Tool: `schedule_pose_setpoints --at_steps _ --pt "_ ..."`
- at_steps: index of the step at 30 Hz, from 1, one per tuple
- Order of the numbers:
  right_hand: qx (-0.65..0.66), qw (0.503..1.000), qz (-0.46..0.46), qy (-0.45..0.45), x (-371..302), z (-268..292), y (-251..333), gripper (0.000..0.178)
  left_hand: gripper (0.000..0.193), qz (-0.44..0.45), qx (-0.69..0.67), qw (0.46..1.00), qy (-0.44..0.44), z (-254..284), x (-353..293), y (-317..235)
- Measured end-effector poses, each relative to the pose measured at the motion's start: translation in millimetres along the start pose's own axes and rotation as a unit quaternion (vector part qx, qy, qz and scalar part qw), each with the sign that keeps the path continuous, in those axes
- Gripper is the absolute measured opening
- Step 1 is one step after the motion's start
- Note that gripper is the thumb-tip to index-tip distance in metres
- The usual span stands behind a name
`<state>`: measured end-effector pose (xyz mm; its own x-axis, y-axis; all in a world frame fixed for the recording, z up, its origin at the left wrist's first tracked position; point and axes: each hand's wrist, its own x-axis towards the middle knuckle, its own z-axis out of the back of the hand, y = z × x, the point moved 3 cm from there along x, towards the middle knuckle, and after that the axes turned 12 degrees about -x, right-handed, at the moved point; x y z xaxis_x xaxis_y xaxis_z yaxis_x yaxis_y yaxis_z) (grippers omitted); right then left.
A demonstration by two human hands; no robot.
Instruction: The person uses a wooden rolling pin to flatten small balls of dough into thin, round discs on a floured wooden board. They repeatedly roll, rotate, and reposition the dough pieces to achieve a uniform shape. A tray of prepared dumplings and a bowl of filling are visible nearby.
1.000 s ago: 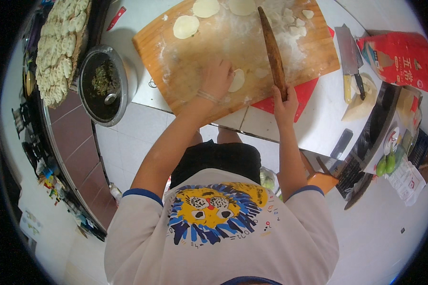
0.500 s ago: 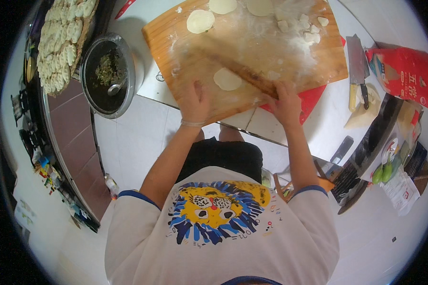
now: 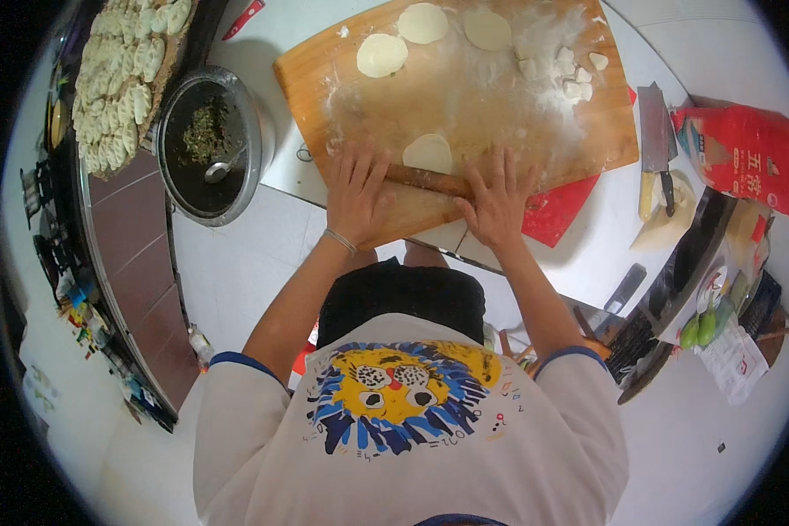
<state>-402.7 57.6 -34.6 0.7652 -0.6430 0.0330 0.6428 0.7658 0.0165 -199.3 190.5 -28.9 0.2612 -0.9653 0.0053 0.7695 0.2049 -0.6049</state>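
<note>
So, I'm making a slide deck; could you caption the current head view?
Left hand and right hand on a rolling pin, by the near edge of a dough circle on a floured board.

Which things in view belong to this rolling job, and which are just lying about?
Likely in the job: rolling pin, nearest dough round, other dough rounds, dough pieces, wooden board, metal bowl, dumplings.

Likely just lying about: red bag, green fruits, cleaver.

Pale printed characters (image 3: 754,159) mark the red bag (image 3: 787,175).
</note>
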Motion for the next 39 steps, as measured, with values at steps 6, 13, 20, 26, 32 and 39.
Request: schedule_pose_setpoints --at_steps 6,13,20,26,32,39 --pt "-0.031 0.998 0.049 0.002 50 19 -12 0.062 0.059 0.002 0.035 0.999 -0.037 16 57 4" --pt "0.093 0.994 0.042 0.047 -7 6 -15 0.049 0.057 0.004 -0.047 0.985 -0.164 10 -30 -13" --pt "0.197 0.964 -0.168 -0.065 -17 21 -47 0.045 0.050 0.033 -0.047 0.998 -0.032 -38 49 -38" --pt "0.247 0.937 -0.234 -0.073 -32 27 -46 0.040 0.032 0.253 -0.165 0.953 -0.015 -46 74 -34" --pt "0.286 0.918 -0.255 -0.101 -40 18 -42 0.034 0.024 0.123 -0.153 0.975 0.101 -34 76 -30" --pt "0.293 0.913 -0.268 -0.089 -44 19 -59 0.039 0.014 0.297 -0.491 0.819 -0.001 -8 45 24"
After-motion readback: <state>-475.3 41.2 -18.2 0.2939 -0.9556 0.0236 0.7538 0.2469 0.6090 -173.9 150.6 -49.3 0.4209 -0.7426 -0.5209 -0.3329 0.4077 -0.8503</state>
